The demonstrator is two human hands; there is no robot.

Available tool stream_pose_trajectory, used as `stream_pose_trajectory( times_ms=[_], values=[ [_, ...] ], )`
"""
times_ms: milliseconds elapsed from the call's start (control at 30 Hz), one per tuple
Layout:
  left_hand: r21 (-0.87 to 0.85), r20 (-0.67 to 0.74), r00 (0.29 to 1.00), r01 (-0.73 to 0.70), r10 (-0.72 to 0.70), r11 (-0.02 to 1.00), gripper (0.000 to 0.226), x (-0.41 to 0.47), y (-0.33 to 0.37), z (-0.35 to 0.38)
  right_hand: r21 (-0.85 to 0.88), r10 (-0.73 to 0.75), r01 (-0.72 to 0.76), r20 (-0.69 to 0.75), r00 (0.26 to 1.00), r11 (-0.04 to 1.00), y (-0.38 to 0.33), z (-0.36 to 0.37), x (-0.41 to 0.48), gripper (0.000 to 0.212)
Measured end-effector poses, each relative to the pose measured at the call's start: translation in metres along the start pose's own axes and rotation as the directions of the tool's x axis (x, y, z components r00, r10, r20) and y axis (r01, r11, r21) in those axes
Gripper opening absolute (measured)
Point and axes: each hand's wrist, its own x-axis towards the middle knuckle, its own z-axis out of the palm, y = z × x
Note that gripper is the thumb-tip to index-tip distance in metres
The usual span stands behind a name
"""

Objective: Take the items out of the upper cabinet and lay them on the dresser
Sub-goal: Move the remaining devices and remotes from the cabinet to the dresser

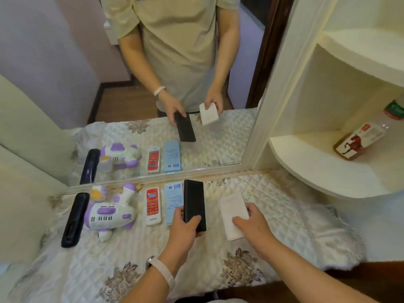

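My left hand (pixel 184 224) grips a flat black rectangular block (pixel 194 200) by its near end, just above the quilted dresser top (pixel 273 206). My right hand (pixel 251 221) holds a flat white rectangular block (pixel 232 206) low over the cloth, to the right of the black one. Laid in a row on the dresser to the left are a light blue box (pixel 173 199), a red-and-white remote (pixel 153 206), a purple-and-white toy (pixel 110 213) and a long dark case (pixel 75 219).
A mirror (pixel 153 84) stands behind the dresser and reflects the person and the items. At the right, cream corner shelves (pixel 317 169) hold a tea bottle (pixel 367 138) lying on its side. A cream wall panel stands at the left.
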Motion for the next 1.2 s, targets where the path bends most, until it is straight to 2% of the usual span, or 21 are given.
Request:
stream_pose_trajectory(
  times_ms=[267,500,633,733,867,1000,1200],
  values=[
    [0.020,0.072,0.986,0.149,-0.150,0.989,0.038,0.070,-0.027,0.006,-0.057,0.124,-0.125,-0.029,0.992,0.990,0.004,0.025,0.073,0.030],
    [0.051,0.074,0.977,0.198,-0.201,0.979,0.039,0.097,-0.034,0.015,-0.079,0.194,-0.194,0.001,0.981,0.978,0.007,0.044,0.117,0.028],
    [0.276,0.041,0.985,0.151,-0.169,0.949,0.048,0.104,-0.044,0.018,-0.106,0.209,-0.204,0.033,0.977,0.973,0.012,0.049,0.132,0.028],
    [0.384,0.028,0.991,0.108,-0.128,0.917,0.053,0.101,-0.045,0.022,-0.212,0.181,-0.165,0.056,0.982,0.963,0.018,0.050,0.137,0.030],
    [0.462,-0.032,0.997,0.071,-0.064,0.884,0.054,0.093,-0.043,0.027,-0.391,0.084,-0.025,0.136,0.987,0.920,0.021,0.046,0.138,0.040],
    [0.601,-0.102,0.995,0.052,0.013,0.797,0.061,0.076,-0.032,0.038,-0.470,0.027,0.068,0.193,0.981,0.880,0.022,0.034,0.136,0.046],
    [0.689,-0.166,0.981,0.043,0.100,0.723,0.061,0.048,-0.016,0.038,-0.662,0.039,0.229,0.364,0.931,0.714,0.015,0.004,0.128,0.055]
  ],
)
